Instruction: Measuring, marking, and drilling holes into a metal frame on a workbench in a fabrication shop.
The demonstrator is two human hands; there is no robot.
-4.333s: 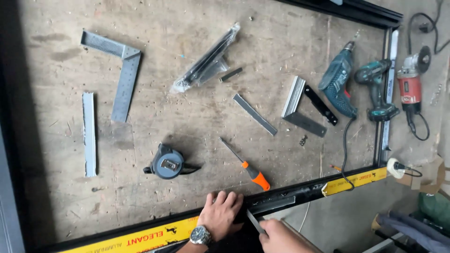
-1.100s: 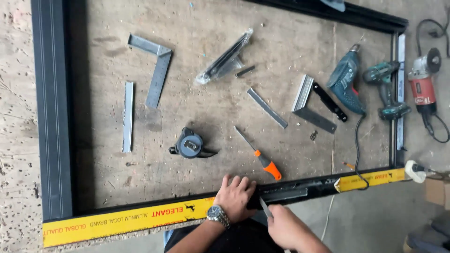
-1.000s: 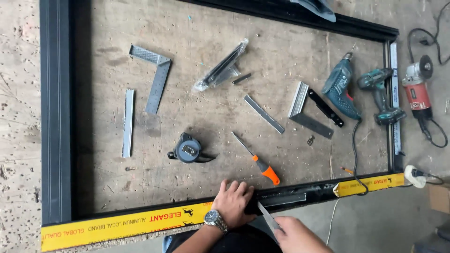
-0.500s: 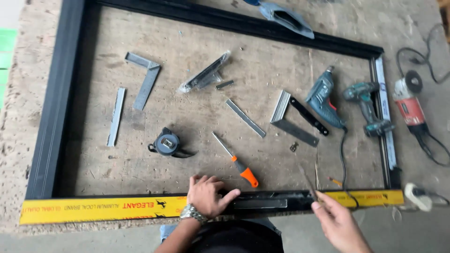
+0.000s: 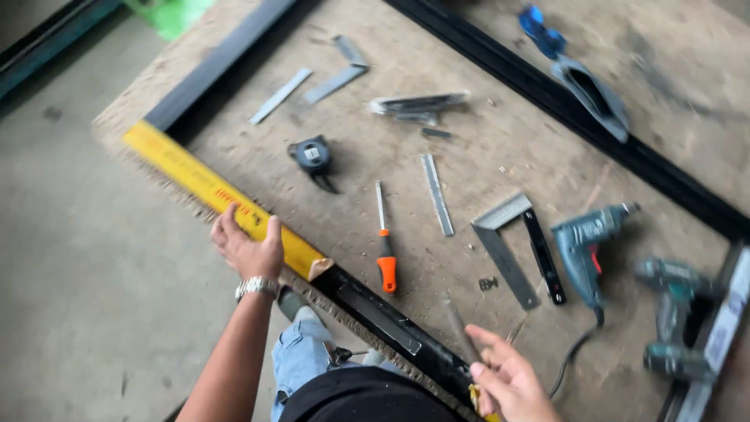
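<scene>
My left hand [image 5: 248, 248] is closed on the yellow film [image 5: 226, 202], fingers curled over its top edge, thumb on the near side. The film is a glossy printed strip covering the near rail of the black frame [image 5: 394, 328]; its torn end sits just right of my grip, and bare dark metal runs on from there. My right hand [image 5: 512, 383] pinches a thin grey blade [image 5: 462, 332], flat and narrow, tip pointing up over the bare rail. It is blurred, so I cannot tell the tool's kind.

The table [image 5: 375, 164] is rough chipboard, pale brown, with a crumbly near edge. The frame's far rail [image 5: 562, 101] crosses diagonally at the top.

Inside the frame, on the board:
- screwdriver [image 5: 383, 248], steel shaft, orange handle, just beyond the near rail
- tape measure [image 5: 311, 155], round, dark, with a strap
- flat metal strip [image 5: 437, 194], matte grey
- try square [image 5: 517, 246], bright blade, black stock
- teal corded drill [image 5: 587, 242], cord trailing toward me
- second teal drill [image 5: 673, 312], blurred, by the right rail
- angle bracket [image 5: 344, 69] and loose strip [image 5: 280, 95] at the far left
- bundle of metal pieces in clear wrap [image 5: 418, 105]

A blue and grey tool [image 5: 582, 74] lies on the far rail. A metal watch [image 5: 256, 287] is on my left wrist.
</scene>
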